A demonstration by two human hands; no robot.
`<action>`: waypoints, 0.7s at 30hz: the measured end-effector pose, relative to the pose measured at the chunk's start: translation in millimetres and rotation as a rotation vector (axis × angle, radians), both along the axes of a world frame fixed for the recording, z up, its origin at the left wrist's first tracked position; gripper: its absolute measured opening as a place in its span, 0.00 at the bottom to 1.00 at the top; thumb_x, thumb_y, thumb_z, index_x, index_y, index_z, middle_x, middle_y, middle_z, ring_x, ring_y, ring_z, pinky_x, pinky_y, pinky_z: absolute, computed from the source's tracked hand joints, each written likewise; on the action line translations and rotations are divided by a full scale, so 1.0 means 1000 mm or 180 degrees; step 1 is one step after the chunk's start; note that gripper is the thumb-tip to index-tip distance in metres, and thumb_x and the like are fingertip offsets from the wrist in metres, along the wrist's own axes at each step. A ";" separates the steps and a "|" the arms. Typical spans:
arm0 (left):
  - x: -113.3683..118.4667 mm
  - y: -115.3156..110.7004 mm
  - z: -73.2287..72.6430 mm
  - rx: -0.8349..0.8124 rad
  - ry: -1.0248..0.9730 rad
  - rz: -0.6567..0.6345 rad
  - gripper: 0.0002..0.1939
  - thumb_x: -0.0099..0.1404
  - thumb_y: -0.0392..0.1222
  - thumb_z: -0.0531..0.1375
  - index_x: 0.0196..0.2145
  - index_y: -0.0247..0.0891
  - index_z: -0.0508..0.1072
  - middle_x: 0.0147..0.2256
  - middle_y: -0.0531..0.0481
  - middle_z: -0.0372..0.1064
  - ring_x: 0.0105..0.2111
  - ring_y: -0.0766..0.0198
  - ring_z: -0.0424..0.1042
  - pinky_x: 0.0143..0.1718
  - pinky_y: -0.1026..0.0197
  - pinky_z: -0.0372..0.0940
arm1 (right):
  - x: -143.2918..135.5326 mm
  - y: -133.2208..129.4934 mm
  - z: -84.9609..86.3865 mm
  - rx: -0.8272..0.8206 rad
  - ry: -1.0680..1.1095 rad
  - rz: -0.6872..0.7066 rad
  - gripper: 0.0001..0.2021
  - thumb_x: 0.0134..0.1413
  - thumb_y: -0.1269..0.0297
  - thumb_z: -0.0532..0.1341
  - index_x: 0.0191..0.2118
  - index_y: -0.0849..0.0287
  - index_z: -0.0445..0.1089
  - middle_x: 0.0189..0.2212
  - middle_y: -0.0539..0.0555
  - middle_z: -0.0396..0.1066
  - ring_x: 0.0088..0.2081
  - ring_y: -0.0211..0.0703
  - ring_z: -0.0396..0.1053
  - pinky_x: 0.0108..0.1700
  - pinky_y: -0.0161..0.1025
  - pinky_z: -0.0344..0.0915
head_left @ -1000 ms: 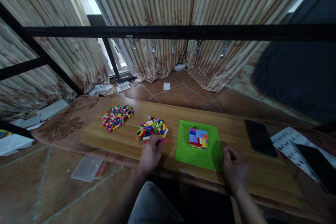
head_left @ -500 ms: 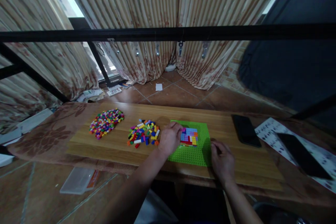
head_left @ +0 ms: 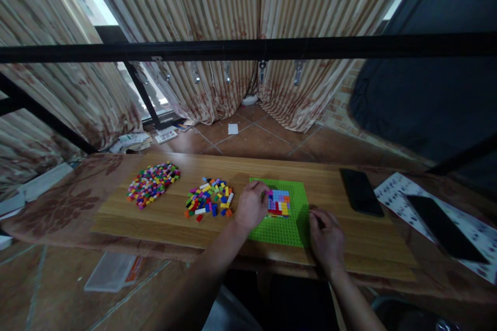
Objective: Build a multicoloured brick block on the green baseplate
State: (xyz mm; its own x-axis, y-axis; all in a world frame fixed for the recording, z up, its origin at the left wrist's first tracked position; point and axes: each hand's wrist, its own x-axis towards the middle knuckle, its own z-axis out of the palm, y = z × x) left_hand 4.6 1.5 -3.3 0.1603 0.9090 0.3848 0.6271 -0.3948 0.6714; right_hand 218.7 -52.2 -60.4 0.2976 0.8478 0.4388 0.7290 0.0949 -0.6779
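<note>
Head view: brick block (head_left: 279, 202) on green board (head_left: 280, 237); left hand (head_left: 252, 206), pinched narrow, moved from nearer pile (head_left: 208, 198) to block's left edge, so work shifts there. Right hand (head_left: 326, 234) curled at board's right edge. We can't tell what either holds.

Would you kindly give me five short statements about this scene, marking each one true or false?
1. A far-left brick pile and a nearer brick pile lie on the wooden board. True.
2. The right hand is inside the nearer brick pile. False: it is at the right edge of the green baseplate.
3. The multicolored block build sits on the green baseplate. True.
4. A flat black slab lies on the printed sheet. True.
5. The left hand rests on the printed sheet. False: its fingertips are at the block build's left side.
</note>
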 end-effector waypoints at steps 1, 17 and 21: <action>0.000 0.000 0.001 -0.0031 -0.0062 0.0014 0.09 0.59 0.28 0.56 0.33 0.39 0.72 0.36 0.49 0.70 0.39 0.62 0.71 0.44 0.60 0.66 | 0.000 0.000 0.000 -0.0003 0.0001 -0.0002 0.17 0.59 0.54 0.54 0.36 0.61 0.74 0.38 0.61 0.74 0.41 0.50 0.71 0.47 0.47 0.66; 0.002 0.007 -0.017 -0.0891 -0.1442 0.0204 0.09 0.58 0.35 0.62 0.38 0.36 0.75 0.36 0.47 0.75 0.37 0.62 0.74 0.41 0.61 0.68 | 0.000 -0.001 0.001 -0.0068 0.0039 0.0032 0.17 0.58 0.54 0.54 0.36 0.61 0.74 0.38 0.61 0.74 0.41 0.49 0.71 0.47 0.47 0.66; 0.002 0.011 -0.023 -0.1251 -0.1930 0.0149 0.08 0.57 0.39 0.63 0.36 0.35 0.76 0.31 0.49 0.75 0.31 0.64 0.73 0.33 0.64 0.67 | 0.000 0.000 0.001 -0.0073 0.0042 0.0028 0.17 0.58 0.54 0.54 0.36 0.61 0.74 0.38 0.61 0.74 0.40 0.49 0.71 0.46 0.47 0.66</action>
